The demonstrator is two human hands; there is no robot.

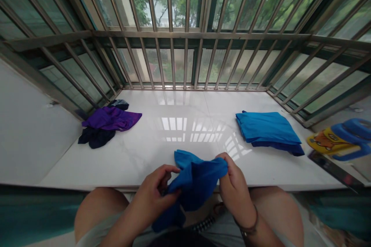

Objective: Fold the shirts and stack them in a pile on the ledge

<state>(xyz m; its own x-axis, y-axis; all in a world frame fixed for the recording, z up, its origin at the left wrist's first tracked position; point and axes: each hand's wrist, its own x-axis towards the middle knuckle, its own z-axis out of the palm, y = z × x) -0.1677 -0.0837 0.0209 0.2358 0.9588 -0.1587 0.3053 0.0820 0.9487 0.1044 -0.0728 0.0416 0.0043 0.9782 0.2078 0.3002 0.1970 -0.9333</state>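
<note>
A blue piece of clothing point(199, 181) hangs bunched between my two hands, over the front edge of the white sill and my lap. My left hand point(160, 189) grips its left side between thumb and fingers. At the upper right corner of the cloth, my right hand point(233, 179) is closed on it in a pinch. A bracelet is on the right wrist. The garment's exact kind cannot be made out from its folds.
Folded bright blue clothes point(268, 128) lie on darker blue cloth at the right. A crumpled purple garment point(111, 119) and dark cloth point(97, 137) lie at the left. A yellow and blue bottle point(337, 139) stands far right. Metal bars point(199, 35) line the window behind the sill point(139, 154).
</note>
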